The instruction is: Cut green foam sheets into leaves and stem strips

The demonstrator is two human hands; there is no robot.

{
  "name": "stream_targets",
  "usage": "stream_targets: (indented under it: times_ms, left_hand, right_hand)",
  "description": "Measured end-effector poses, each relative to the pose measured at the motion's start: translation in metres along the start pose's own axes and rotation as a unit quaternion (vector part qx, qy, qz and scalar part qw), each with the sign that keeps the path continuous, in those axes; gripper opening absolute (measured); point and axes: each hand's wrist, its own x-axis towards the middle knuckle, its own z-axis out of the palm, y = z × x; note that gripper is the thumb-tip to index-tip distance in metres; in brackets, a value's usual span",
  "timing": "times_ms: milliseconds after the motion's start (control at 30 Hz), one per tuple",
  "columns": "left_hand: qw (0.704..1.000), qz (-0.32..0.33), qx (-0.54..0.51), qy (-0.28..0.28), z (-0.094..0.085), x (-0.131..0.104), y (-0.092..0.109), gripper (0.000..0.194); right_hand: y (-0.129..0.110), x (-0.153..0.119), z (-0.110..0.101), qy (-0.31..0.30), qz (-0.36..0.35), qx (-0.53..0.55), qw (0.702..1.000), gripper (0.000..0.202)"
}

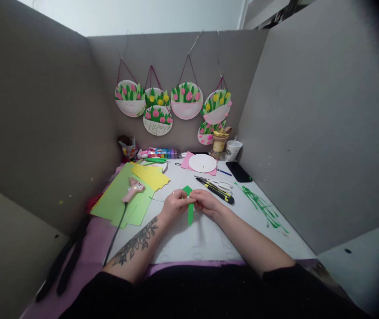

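Note:
Over the middle of the white tabletop, my left hand (pixel 176 204) and my right hand (pixel 204 201) meet around a narrow green paper strip (pixel 190 216). Both sets of fingers are closed in a pinch on it. Its pointed lower end hangs below my fingers, and a wider green part shows above them. Just right of my right hand lie a yellow-and-black utility knife (pixel 221 193) and white-handled scissors (pixel 222 185). To the left, a pink glue gun (pixel 133 190) rests on light green paper sheets (pixel 110 201).
Yellow paper (pixel 151 176) overlaps the green sheets. A white paper plate (pixel 203 163) lies on pink paper at the back. Green paper scraps (pixel 261 206) and a black phone (pixel 239 171) lie right. Paper-plate flower baskets (pixel 187 108) hang on the grey partition (pixel 163 48); a white cup (pixel 232 151) stands in the corner.

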Motion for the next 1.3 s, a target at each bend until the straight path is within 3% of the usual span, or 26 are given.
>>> stream_targets:
  times_ms: [133, 300, 467, 867, 1300]
  left_hand:
    - [0.997, -0.004, -0.068, -0.026, -0.002, 0.002, 0.003, 0.020]
    - [0.991, -0.055, -0.110, -0.061, -0.005, 0.006, 0.013, 0.016]
    - [0.988, -0.076, -0.113, -0.076, -0.004, 0.008, 0.017, 0.014]
    - [0.984, -0.108, -0.120, -0.081, -0.008, 0.009, 0.022, 0.024]
    - [0.985, -0.093, -0.127, -0.065, -0.007, 0.008, 0.021, 0.026]
  right_hand:
    - [-0.002, 0.002, -0.003, 0.009, -0.055, -0.043, 0.997, 0.037]
    - [-0.006, 0.004, -0.010, 0.035, -0.122, -0.076, 0.989, 0.036]
    - [-0.009, 0.006, -0.020, 0.086, -0.132, -0.121, 0.980, 0.032]
    - [-0.005, 0.012, -0.032, 0.115, -0.151, -0.157, 0.969, 0.031]
    - [-0.011, 0.009, -0.039, 0.148, -0.148, -0.169, 0.963, 0.028]
